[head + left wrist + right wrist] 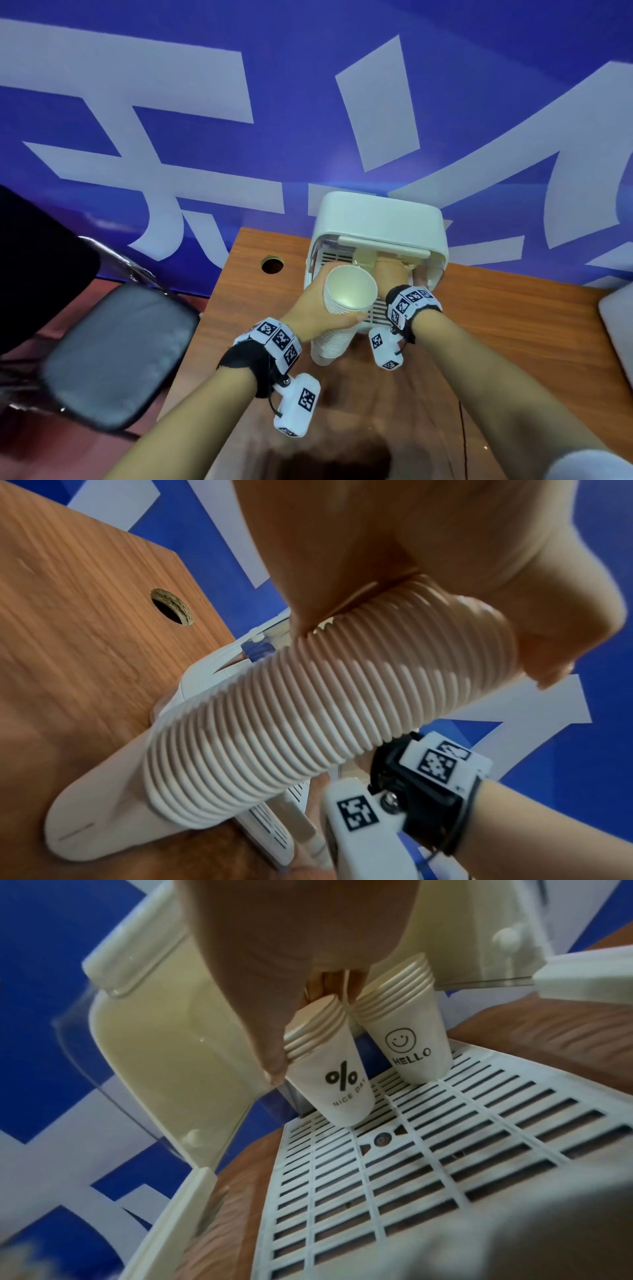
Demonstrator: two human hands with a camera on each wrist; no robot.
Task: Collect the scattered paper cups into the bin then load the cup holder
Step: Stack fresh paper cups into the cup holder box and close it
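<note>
Illumination is bright and even across all three views, with a soft sheen on the blue banner (308, 85) behind the cup holder (376, 219). The head view bends strongly at its edges; the black chair (113, 356) at lower left is smeared by motion blur. A dark shadow patch lies on the wooden table (513, 325) at the bottom centre. In the left wrist view, striped shadows cross the stacked paper cups (308, 710). The right wrist view's lower right corner is blurred grey.
</note>
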